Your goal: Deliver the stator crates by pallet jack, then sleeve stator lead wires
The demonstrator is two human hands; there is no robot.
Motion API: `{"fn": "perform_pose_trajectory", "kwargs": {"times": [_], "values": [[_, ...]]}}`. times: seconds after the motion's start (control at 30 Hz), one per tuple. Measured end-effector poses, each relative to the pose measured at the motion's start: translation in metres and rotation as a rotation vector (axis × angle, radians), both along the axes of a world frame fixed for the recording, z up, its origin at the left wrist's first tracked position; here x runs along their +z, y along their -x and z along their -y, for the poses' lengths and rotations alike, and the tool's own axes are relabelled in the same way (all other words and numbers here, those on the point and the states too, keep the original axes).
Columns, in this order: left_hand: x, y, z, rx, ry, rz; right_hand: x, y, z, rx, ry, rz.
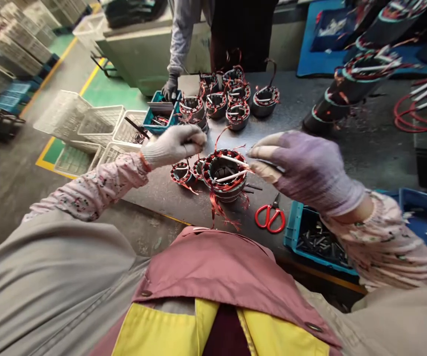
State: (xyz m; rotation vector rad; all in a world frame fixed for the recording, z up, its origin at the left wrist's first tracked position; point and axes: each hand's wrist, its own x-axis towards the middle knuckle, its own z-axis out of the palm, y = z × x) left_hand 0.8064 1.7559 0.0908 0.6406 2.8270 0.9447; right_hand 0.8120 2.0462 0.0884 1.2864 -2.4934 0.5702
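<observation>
The round black stator wound with red wire (225, 178) sits on the dark grey worktop (154, 195) between and just below the hands. The white-gloved left hand (183, 143) has its fingertips pinched together; the purple-gloved right hand (302, 165) closes thumb to fingers at the stator's wires. Beyond, a co-worker's dark glove (170, 89) touches a teal bin (158, 123).

One pair of scissors (274, 206), three near wound rings (226, 194), at least seven farther ones (265, 106)
</observation>
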Motion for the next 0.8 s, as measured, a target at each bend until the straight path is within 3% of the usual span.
{"fn": "perform_pose_trajectory", "kwargs": {"times": [0.1,0.2,0.27,0.33,0.43,0.57,0.73,0.8], "values": [[0.002,-0.008,0.003,0.211,-0.278,0.126,0.022,0.011,0.039,0.155,-0.394,0.045],[0.002,-0.022,-0.002,0.299,-0.375,0.192,0.030,0.015,0.086,0.259,-0.749,0.151],[0.000,-0.029,-0.004,0.323,-0.392,0.193,0.029,0.016,0.106,0.295,-0.911,0.174],[-0.006,-0.035,-0.002,0.319,-0.400,0.192,0.023,0.017,0.112,0.321,-0.964,0.165],[-0.016,-0.040,0.001,0.258,-0.380,0.217,0.010,0.019,0.100,0.300,-0.826,0.245],[-0.022,-0.043,-0.001,0.133,-0.272,0.181,-0.008,0.015,0.074,0.158,-0.489,0.390],[-0.007,-0.033,-0.021,-0.164,0.032,0.077,-0.017,0.000,0.044,-0.036,0.021,0.370],[0.000,-0.025,-0.032,-0.303,0.218,0.086,-0.020,-0.003,0.031,-0.048,0.118,0.308]]}}
